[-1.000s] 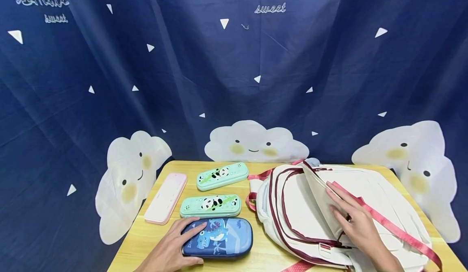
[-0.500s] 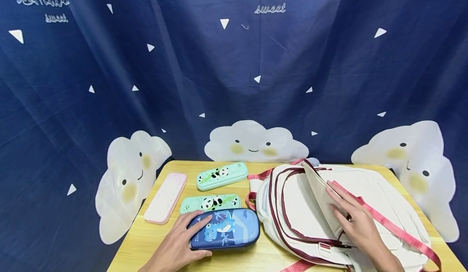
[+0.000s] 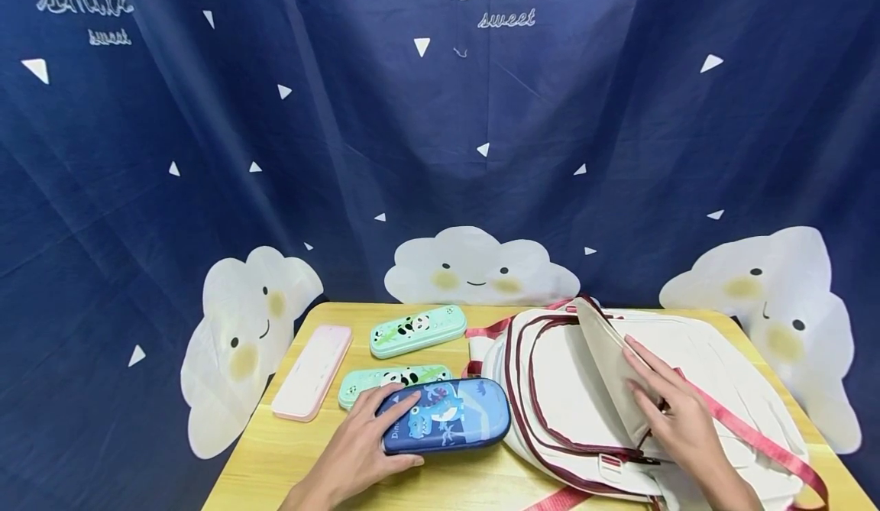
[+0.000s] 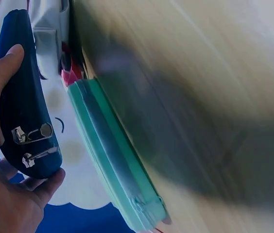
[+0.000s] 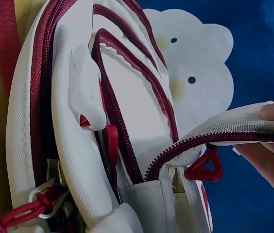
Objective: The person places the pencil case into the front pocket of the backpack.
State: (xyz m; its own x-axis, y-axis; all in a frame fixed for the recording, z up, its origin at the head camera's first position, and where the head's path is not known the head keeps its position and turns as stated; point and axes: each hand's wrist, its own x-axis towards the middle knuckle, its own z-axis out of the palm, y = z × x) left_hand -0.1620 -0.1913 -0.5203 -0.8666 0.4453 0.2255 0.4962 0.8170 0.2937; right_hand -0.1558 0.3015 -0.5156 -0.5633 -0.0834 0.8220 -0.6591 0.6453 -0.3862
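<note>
My left hand (image 3: 364,438) grips a dark blue pencil case (image 3: 457,418) with a dinosaur print by its left end. In the left wrist view the case (image 4: 23,92) is lifted off the table, its two zipper pulls facing the camera. On the right, a white backpack (image 3: 729,366) with dark red zippers lies on its back. My right hand (image 3: 681,423) holds its unzipped front flap (image 3: 608,358) up and away, and the pocket stands open. In the right wrist view thumb and fingers pinch the flap's edge (image 5: 239,121). The case's right end is beside the backpack's left side.
Two mint green panda pencil cases lie behind the blue one: a nearer case (image 3: 357,385), partly covered, and a farther case (image 3: 419,331). A pink case (image 3: 312,372) lies at the left of the wooden table (image 3: 254,465). A navy curtain (image 3: 344,114) hangs behind.
My left hand has raised the blue pencil case and carried it right, towards the backpack. My right hand has shifted slightly to the right, with the flap pulled a bit farther back.
</note>
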